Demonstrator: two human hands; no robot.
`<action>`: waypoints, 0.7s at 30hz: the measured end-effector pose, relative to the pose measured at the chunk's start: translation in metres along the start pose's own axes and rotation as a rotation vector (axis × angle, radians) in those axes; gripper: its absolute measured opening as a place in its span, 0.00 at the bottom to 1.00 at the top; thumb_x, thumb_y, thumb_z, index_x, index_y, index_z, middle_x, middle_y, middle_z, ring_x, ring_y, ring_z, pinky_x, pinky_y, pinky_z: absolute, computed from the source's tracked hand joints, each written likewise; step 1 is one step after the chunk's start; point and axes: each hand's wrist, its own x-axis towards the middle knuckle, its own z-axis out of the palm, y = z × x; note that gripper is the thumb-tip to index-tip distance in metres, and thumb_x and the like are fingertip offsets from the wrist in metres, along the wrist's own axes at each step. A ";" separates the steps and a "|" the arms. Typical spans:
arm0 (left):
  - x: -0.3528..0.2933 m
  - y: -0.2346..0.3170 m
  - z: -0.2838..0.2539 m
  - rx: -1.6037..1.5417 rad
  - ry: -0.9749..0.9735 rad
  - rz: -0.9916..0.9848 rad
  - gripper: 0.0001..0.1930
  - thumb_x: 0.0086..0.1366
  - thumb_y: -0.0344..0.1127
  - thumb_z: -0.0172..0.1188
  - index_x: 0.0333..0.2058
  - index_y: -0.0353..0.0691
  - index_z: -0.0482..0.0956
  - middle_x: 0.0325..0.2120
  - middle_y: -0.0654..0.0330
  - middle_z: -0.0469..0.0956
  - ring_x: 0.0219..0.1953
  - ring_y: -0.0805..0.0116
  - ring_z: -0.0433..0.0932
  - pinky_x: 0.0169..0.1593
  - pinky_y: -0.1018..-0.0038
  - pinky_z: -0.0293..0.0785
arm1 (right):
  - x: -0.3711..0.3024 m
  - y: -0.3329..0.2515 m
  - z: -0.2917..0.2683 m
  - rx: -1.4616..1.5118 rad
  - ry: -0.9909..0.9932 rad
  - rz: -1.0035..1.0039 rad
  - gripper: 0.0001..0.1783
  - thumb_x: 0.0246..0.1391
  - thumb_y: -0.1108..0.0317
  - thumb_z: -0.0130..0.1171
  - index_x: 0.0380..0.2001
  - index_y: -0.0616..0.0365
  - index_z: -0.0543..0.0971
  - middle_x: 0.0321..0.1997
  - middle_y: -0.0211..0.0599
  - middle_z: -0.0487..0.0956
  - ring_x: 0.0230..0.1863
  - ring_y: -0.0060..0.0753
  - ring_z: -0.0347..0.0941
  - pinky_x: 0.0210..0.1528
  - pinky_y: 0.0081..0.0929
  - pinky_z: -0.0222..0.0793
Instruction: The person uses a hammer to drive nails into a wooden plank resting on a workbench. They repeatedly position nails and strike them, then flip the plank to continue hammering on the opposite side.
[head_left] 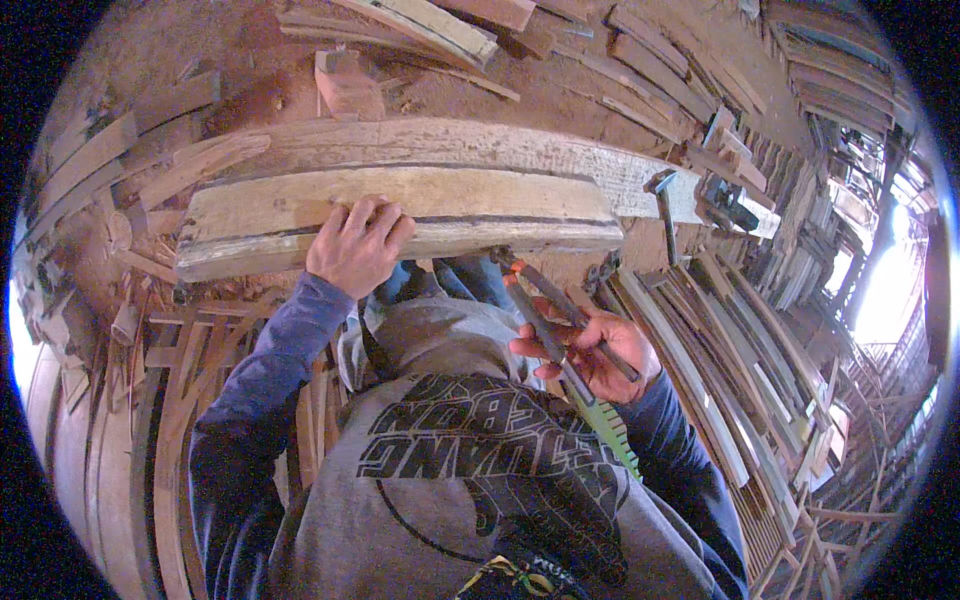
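Head: left hand (pixel 362 242) on long pale wooden beam (pixel 455 196) (grip unclear); right hand (pixel 608 352) gripping grey-orange pincers (pixel 530 314).
Weak bracing could cause slippage.

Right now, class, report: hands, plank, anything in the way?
Left hand on the plank. Right hand holding pliers, handles spread. Plank lying crosswise. Hammer beyond its right end, seemingly clear of both hands.

R hand (pixel 616 352) pt. hides tool (pixel 533 316); shirt (pixel 335 520) cut off @ btm.
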 end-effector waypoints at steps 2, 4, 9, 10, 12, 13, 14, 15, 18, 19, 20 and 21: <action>-0.002 0.000 0.001 -0.004 -0.062 0.010 0.22 0.43 0.44 0.65 0.41 0.49 0.78 0.40 0.66 0.75 0.48 0.61 0.71 0.49 0.60 0.73 | 0.003 0.000 -0.002 0.042 -0.030 0.007 0.30 0.54 0.76 0.40 0.63 0.60 0.62 0.58 0.58 0.71 0.56 0.54 0.71 0.49 0.42 0.73; -0.003 -0.001 0.002 -0.034 -0.059 0.009 0.21 0.43 0.43 0.64 0.40 0.49 0.78 0.40 0.66 0.75 0.47 0.61 0.71 0.49 0.58 0.72 | 0.007 0.002 -0.004 0.187 -0.193 0.024 0.28 0.57 0.74 0.41 0.63 0.59 0.62 0.57 0.56 0.72 0.56 0.50 0.72 0.44 0.39 0.74; 0.000 0.001 -0.001 -0.031 -0.029 -0.010 0.15 0.46 0.41 0.62 0.36 0.49 0.78 0.38 0.68 0.75 0.45 0.64 0.72 0.46 0.61 0.72 | 0.012 0.003 -0.001 0.206 -0.107 0.046 0.26 0.60 0.71 0.43 0.63 0.57 0.62 0.58 0.51 0.72 0.42 0.35 0.73 0.35 0.32 0.72; 0.001 0.001 -0.002 -0.013 -0.009 -0.007 0.11 0.49 0.39 0.60 0.34 0.50 0.78 0.36 0.69 0.74 0.45 0.67 0.72 0.43 0.66 0.71 | 0.012 0.002 0.001 0.199 -0.122 0.036 0.26 0.61 0.70 0.44 0.63 0.57 0.62 0.59 0.50 0.72 0.39 0.33 0.72 0.34 0.31 0.71; 0.003 0.000 -0.004 0.001 0.009 -0.007 0.08 0.52 0.38 0.58 0.33 0.50 0.78 0.35 0.71 0.74 0.44 0.70 0.72 0.40 0.70 0.70 | 0.013 0.003 0.005 0.180 -0.071 0.033 0.26 0.62 0.69 0.46 0.63 0.57 0.62 0.55 0.47 0.74 0.34 0.29 0.68 0.31 0.28 0.69; 0.004 0.000 -0.005 -0.004 0.008 -0.009 0.08 0.52 0.38 0.58 0.33 0.50 0.78 0.35 0.71 0.74 0.44 0.70 0.72 0.40 0.70 0.70 | 0.014 0.004 0.007 0.152 -0.096 0.024 0.26 0.62 0.68 0.47 0.63 0.57 0.62 0.53 0.45 0.75 0.32 0.27 0.67 0.30 0.26 0.68; 0.005 0.000 -0.006 -0.007 -0.010 -0.012 0.08 0.51 0.38 0.58 0.33 0.50 0.78 0.35 0.71 0.74 0.44 0.70 0.72 0.41 0.70 0.70 | 0.014 0.005 0.009 0.170 -0.071 0.027 0.25 0.62 0.67 0.48 0.61 0.58 0.63 0.50 0.43 0.75 0.31 0.27 0.66 0.29 0.25 0.67; 0.005 0.000 -0.006 -0.017 0.017 -0.012 0.09 0.51 0.38 0.58 0.33 0.50 0.78 0.35 0.70 0.74 0.44 0.70 0.72 0.40 0.70 0.70 | 0.015 0.007 0.010 0.175 -0.086 0.028 0.24 0.62 0.66 0.49 0.59 0.59 0.64 0.48 0.41 0.75 0.31 0.26 0.66 0.27 0.24 0.66; 0.008 -0.001 -0.007 -0.037 0.031 -0.021 0.10 0.50 0.38 0.58 0.34 0.49 0.79 0.35 0.70 0.75 0.45 0.69 0.72 0.40 0.70 0.71 | 0.016 0.010 0.010 0.157 -0.076 0.028 0.19 0.60 0.65 0.52 0.52 0.61 0.67 0.42 0.36 0.74 0.29 0.24 0.65 0.24 0.22 0.62; 0.010 -0.003 -0.008 -0.036 0.023 -0.028 0.10 0.50 0.38 0.58 0.34 0.49 0.79 0.35 0.70 0.75 0.45 0.69 0.72 0.40 0.69 0.71 | 0.016 0.011 0.009 0.156 -0.085 0.031 0.17 0.60 0.66 0.52 0.49 0.62 0.69 0.40 0.35 0.73 0.28 0.23 0.64 0.22 0.21 0.61; 0.012 -0.003 -0.009 -0.030 0.009 -0.031 0.11 0.50 0.38 0.59 0.35 0.49 0.79 0.35 0.69 0.75 0.45 0.69 0.72 0.40 0.69 0.71 | 0.016 0.011 0.008 0.127 -0.058 0.020 0.15 0.59 0.65 0.52 0.47 0.62 0.69 0.39 0.35 0.73 0.28 0.23 0.64 0.22 0.21 0.60; 0.013 -0.005 -0.010 -0.049 -0.008 -0.039 0.13 0.49 0.38 0.59 0.36 0.49 0.79 0.35 0.69 0.75 0.45 0.68 0.72 0.40 0.69 0.71 | 0.015 0.011 0.007 0.107 -0.049 0.011 0.14 0.59 0.65 0.52 0.44 0.62 0.70 0.39 0.34 0.73 0.27 0.22 0.64 0.21 0.20 0.60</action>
